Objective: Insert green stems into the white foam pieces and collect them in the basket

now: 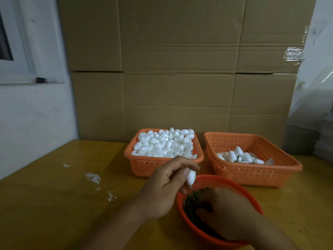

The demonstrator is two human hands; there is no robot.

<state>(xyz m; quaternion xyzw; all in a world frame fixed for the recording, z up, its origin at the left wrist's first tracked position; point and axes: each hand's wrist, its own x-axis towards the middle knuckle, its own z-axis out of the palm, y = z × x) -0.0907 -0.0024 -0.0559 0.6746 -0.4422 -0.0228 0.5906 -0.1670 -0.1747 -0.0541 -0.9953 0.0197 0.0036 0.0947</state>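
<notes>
My left hand (163, 188) holds a white foam piece (191, 176) between thumb and fingers, just above the rim of a round red bowl (252, 201). Green stems (193, 199) fill that bowl. My right hand (225, 212) reaches down into the bowl among the stems, fingers curled; whether it holds a stem is hidden. Behind, an orange basket (144, 166) is heaped with plain white foam pieces (165, 143). To its right a second orange basket (252, 174) holds a few foam pieces with green stems (239, 156).
All sits on a yellow wooden table (63, 204) with white crumbs (93, 177) on its left part. Stacked cardboard boxes (180, 69) stand close behind the baskets. A white wall with a window frame (18, 51) is at left, plastic-wrapped goods (317, 105) at right.
</notes>
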